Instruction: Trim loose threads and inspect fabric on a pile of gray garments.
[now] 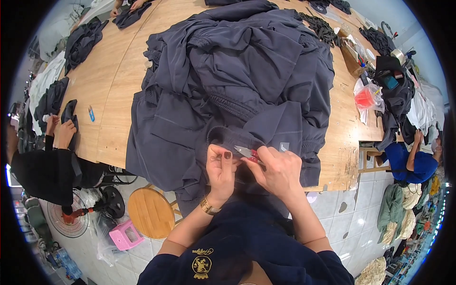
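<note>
A big heap of dark grey garments covers the table in front of me. Low in the heap, near the table's front edge, lies a gathered elastic edge of one garment. Just in front of it, my right hand is closed around thread snips with silver blades and red grips, blades pointing left. Beside the blade tips my left hand pinches thumb and fingers together. Whatever is between those fingers is too small to make out. A small pale label shows on the cloth to the right.
Blue snips lie on the wooden table at left. People work at the left, far left and right sides. A cardboard box and a red-filled plastic bag sit at right. A round wooden stool stands below the table edge.
</note>
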Tool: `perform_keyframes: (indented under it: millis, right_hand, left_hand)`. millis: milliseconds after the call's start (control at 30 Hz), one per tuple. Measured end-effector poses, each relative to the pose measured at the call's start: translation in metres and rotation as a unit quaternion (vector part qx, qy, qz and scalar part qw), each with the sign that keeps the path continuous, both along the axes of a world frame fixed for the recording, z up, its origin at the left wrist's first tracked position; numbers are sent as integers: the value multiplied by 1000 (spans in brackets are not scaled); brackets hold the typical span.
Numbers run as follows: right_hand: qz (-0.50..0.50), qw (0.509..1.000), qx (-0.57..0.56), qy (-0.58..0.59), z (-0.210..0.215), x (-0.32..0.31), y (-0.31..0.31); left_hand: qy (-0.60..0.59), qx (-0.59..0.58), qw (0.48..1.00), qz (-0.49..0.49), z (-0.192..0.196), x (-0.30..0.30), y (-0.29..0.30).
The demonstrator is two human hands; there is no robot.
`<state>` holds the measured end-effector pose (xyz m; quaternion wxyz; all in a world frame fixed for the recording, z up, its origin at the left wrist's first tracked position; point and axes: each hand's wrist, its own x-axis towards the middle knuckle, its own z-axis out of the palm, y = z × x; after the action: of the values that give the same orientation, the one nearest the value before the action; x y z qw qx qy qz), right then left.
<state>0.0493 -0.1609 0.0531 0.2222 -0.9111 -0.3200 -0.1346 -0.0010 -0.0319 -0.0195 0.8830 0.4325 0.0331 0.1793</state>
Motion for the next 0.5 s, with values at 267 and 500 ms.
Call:
perform_keyframes:
  millis: [267,500]
  right_hand:
    - [11,1000,8,6,-2,-3,-3]
    - [6,1000,-15,21,-3,-4,-1]
  left_hand:
    - [-5,-50,999,5,17,4,-3]
    - [-12,-54,998,-10,18,2,-3]
